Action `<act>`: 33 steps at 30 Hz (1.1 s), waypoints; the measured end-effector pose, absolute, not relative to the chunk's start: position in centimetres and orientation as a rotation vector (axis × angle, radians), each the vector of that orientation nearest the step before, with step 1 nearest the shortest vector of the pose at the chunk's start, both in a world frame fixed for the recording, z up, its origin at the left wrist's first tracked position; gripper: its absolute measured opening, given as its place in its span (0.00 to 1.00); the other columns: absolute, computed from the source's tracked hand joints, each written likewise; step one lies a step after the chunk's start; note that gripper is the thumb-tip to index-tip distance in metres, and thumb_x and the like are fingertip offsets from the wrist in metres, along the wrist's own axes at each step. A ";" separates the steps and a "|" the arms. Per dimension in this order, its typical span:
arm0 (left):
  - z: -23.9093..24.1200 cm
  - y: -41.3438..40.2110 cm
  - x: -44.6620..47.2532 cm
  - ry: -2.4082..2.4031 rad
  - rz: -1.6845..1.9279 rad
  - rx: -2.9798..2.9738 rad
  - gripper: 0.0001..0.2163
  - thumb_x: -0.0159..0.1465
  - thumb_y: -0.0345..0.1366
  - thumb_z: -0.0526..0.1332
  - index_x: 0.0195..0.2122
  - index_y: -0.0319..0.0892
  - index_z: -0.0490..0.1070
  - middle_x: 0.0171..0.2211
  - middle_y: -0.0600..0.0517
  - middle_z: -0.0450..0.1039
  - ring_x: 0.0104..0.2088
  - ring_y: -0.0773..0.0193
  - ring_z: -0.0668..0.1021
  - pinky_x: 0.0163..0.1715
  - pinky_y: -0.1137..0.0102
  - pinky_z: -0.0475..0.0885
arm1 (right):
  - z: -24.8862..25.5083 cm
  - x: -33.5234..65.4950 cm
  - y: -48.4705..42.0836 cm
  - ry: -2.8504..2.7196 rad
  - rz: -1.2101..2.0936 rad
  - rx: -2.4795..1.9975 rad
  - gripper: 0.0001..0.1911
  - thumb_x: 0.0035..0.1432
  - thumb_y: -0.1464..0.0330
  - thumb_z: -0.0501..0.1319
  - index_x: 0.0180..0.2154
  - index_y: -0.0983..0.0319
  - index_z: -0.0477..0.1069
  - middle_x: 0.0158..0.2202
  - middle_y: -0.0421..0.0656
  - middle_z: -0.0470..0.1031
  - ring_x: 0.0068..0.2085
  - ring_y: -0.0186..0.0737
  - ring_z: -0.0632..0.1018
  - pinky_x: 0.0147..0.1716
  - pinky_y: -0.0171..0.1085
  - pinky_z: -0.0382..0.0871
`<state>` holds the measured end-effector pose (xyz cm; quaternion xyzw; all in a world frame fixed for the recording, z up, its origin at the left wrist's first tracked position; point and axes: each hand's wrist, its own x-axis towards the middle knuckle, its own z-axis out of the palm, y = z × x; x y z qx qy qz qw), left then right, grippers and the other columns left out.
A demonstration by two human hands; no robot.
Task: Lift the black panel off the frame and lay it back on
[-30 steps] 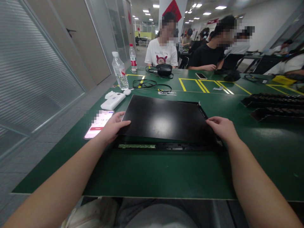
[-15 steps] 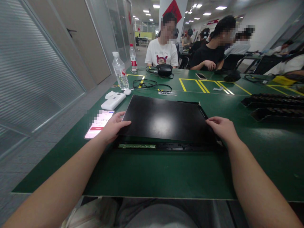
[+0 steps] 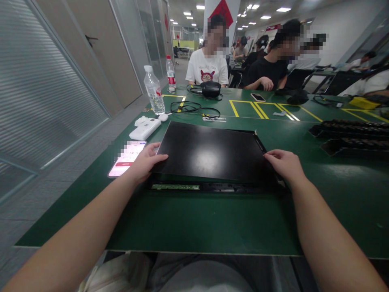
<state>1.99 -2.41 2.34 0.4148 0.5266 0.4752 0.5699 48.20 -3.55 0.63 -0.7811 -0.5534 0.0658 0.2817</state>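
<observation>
A glossy black display panel [image 3: 209, 150] lies slightly askew over a dark frame [image 3: 237, 188], its left side raised above it. Along the frame's near edge runs a green circuit board strip [image 3: 175, 187]. My left hand [image 3: 148, 161] grips the panel's left edge, thumb on top and fingers underneath. At the right edge, my right hand [image 3: 282, 162] pinches the panel's side between thumb and forefinger, close to the frame's right rim. The undersides of both grips are hidden.
A lit phone [image 3: 127, 159], a white power bank [image 3: 145, 129] and a water bottle [image 3: 154, 91] stand left on the green table [image 3: 206, 227]. Black cables [image 3: 194, 108] lie behind the panel. Dark long strips [image 3: 355, 138] are at right. Two people sit across the table.
</observation>
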 end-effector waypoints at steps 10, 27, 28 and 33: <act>2.3 -2.4 1.9 1.235 1.107 0.968 0.29 0.51 0.25 0.75 0.54 0.41 0.71 0.41 0.46 0.87 0.38 0.49 0.89 0.37 0.63 0.85 | 0.7 48.2 -3.5 -1.493 0.183 -2.117 0.14 0.55 0.56 0.63 0.33 0.55 0.84 0.33 0.47 0.85 0.40 0.55 0.83 0.42 0.47 0.74; 2.6 -2.6 2.3 1.238 1.139 0.935 0.28 0.49 0.25 0.74 0.51 0.42 0.70 0.36 0.50 0.86 0.33 0.53 0.88 0.31 0.66 0.83 | 1.0 48.1 -3.7 -1.609 0.192 -2.109 0.16 0.55 0.58 0.61 0.36 0.55 0.86 0.35 0.46 0.85 0.40 0.53 0.83 0.40 0.46 0.74; 2.6 -2.6 2.3 1.238 1.140 0.937 0.28 0.49 0.25 0.74 0.51 0.42 0.70 0.36 0.50 0.87 0.33 0.53 0.88 0.32 0.66 0.83 | 1.0 48.1 -3.7 -1.614 0.193 -2.115 0.16 0.55 0.58 0.61 0.37 0.55 0.87 0.35 0.46 0.85 0.40 0.53 0.83 0.40 0.46 0.74; 2.7 -2.6 2.3 1.248 1.136 0.928 0.28 0.49 0.25 0.73 0.51 0.41 0.69 0.36 0.49 0.86 0.33 0.52 0.88 0.31 0.66 0.83 | 1.2 47.9 -3.8 -1.618 0.182 -2.136 0.16 0.56 0.59 0.61 0.37 0.55 0.87 0.35 0.46 0.85 0.41 0.53 0.83 0.41 0.45 0.74</act>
